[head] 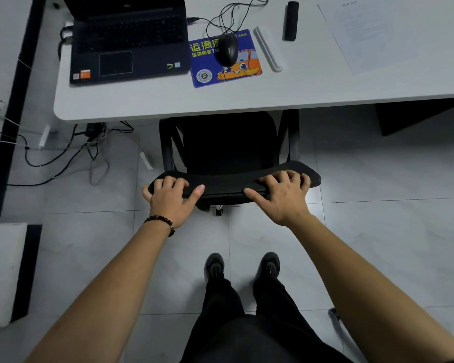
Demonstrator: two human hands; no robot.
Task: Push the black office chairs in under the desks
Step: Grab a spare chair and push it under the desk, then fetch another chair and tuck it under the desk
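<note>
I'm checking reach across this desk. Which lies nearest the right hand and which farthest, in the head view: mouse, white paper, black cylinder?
From the right hand on the chair's backrest:
1. Mouse, on the blue pad, up and slightly left.
2. Black cylinder, farther back on the desk, almost straight ahead.
3. White paper, at the far right.

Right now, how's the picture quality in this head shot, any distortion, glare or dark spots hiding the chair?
Head view: wide-angle bend curves the desk edge; light is dim and flat, with a pale glare patch on the floor tiles right of the chair. The black chair seat sinks into shadow under the desk, detail lost; both hands on the backrest look sharp.
</note>
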